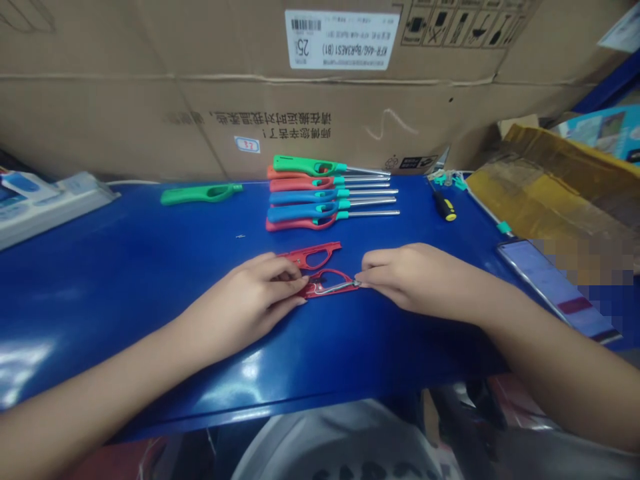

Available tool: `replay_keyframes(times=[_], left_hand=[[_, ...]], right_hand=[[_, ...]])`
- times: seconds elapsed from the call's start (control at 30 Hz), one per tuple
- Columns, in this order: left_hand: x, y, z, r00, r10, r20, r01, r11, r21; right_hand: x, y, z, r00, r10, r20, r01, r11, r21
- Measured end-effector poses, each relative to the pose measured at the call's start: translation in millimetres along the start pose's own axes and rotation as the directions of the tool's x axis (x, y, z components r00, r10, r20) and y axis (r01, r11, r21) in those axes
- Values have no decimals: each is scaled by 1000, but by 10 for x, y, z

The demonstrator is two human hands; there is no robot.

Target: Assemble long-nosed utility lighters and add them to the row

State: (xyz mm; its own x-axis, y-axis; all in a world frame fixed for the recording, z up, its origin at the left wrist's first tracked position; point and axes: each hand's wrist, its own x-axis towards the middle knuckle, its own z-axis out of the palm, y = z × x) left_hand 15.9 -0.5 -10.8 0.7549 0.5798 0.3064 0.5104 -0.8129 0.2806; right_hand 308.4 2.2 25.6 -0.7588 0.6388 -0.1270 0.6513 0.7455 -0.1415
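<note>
My left hand (267, 290) grips the handle end of an opened red lighter shell (340, 288), low over the blue table. Inside that shell half, a pale wire or tube runs along toward its narrow tip. At this tip my right hand (387, 275) pinches a small metallic part, mostly covered by the fingertips. Just behind lies the other red shell half (320, 255), its rear end hidden by my left fingers. Farther back, a stack of assembled long-nosed lighters (303, 197) in green, red and blue rests with metal tubes pointing right.
A green lighter handle (200, 194) lies at back left, near a white power strip (60, 203). A black-yellow screwdriver (445, 207), small teal parts (450, 179) and a phone (555, 287) are on the right. A large cardboard box (150, 120) stands behind the blue table (150, 267).
</note>
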Motion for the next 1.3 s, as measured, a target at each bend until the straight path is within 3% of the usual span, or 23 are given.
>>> replay_keyframes(times=[0.17, 0.47, 0.67, 0.97, 1.3], left_hand=[[7, -8, 2, 1000, 18, -7, -18, 1000, -20], [-17, -22, 76, 1000, 5, -30, -7, 999, -53], [-19, -19, 74, 1000, 6, -26, -7, 999, -33], [-28, 28, 92, 999, 3, -48, -5, 999, -45], [-19, 71, 85, 999, -3, -39, 1, 999, -54]], right_hand=[[21, 88, 59, 991, 2, -136, 33, 965, 261], [117, 101, 82, 983, 163, -83, -113, 897, 426], [156, 100, 76, 983, 166, -76, -122, 906, 405], [86, -21, 108, 970, 161, -181, -81, 920, 383], [158, -113, 166, 984, 160, -83, -114, 908, 403]])
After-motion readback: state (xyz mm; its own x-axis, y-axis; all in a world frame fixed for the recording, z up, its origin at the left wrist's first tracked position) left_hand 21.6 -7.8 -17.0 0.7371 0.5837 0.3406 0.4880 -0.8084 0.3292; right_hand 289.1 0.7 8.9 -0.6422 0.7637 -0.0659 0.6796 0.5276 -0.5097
